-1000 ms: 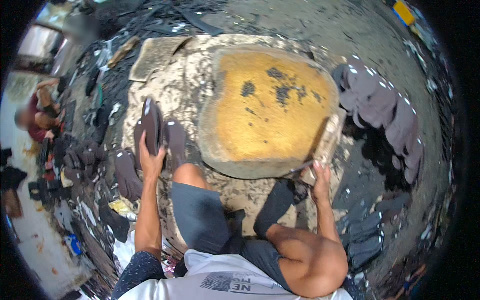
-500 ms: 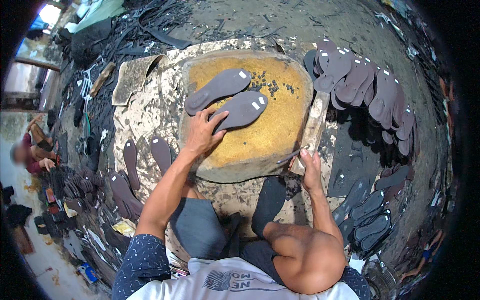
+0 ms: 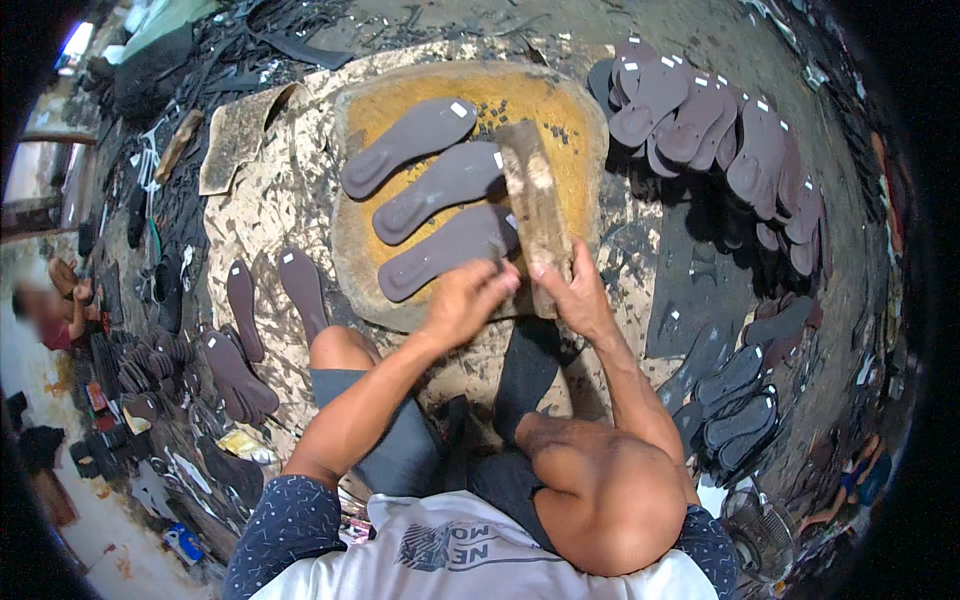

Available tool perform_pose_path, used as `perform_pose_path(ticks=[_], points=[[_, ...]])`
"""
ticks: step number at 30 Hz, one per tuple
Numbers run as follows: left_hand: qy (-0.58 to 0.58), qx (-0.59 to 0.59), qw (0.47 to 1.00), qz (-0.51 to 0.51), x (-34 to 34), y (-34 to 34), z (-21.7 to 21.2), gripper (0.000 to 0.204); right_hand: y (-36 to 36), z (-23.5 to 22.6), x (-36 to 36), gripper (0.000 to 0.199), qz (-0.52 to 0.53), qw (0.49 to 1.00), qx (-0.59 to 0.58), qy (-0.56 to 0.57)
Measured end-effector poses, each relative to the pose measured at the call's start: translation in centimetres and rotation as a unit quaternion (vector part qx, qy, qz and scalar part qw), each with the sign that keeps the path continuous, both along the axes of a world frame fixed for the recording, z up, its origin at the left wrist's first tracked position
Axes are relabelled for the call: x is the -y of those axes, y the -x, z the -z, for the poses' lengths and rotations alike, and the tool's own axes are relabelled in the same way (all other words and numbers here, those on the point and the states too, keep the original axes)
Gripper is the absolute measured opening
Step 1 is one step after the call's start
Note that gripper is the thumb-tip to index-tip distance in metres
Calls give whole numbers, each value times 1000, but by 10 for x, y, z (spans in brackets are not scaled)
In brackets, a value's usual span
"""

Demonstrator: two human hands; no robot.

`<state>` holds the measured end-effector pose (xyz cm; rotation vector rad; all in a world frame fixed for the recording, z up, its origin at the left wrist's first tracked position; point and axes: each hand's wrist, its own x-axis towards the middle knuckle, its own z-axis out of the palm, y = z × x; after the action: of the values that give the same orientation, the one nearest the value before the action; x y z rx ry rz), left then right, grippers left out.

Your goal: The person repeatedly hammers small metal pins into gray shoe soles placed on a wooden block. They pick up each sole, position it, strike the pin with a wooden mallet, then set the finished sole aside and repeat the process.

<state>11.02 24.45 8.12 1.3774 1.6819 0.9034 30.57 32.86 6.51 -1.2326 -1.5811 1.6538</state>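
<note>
Three dark grey-brown shoe soles, an upper (image 3: 410, 148), a middle (image 3: 435, 195) and a lower sole (image 3: 440, 255), lie side by side on a low block with a yellow top (image 3: 572, 180). Small white tabs show near their toe ends. My right hand (image 3: 580, 297) is closed round the lower end of a worn wooden bar (image 3: 533, 195), which is held over the block and overlaps the toe ends of the middle and lower soles. My left hand (image 3: 465, 303) is just below the lower sole, close to the bar; its fingers are bent and blurred.
Small black squares (image 3: 490, 108) are scattered on the block. More soles (image 3: 690, 120) fan out in overlapping piles at right. Two soles (image 3: 300, 290) lie on the stained sheet at left, near my knee. Dark sandals (image 3: 740, 430) and a fan (image 3: 757, 535) are at lower right.
Three soles now show separately where two showed before, the lower one then bearing two tabs. My left hand has left that sole; my right hand has brought the bar leftward over the block.
</note>
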Motion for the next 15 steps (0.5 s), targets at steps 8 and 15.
perform_pose_path(ticks=[8,15], points=[[13,184,962,-200,-8,-41,9,28,24,-15,30,38,43,959,-210,185],[29,283,934,-217,-12,-34,9,29,27,2,35,43,73,969,-160,172]])
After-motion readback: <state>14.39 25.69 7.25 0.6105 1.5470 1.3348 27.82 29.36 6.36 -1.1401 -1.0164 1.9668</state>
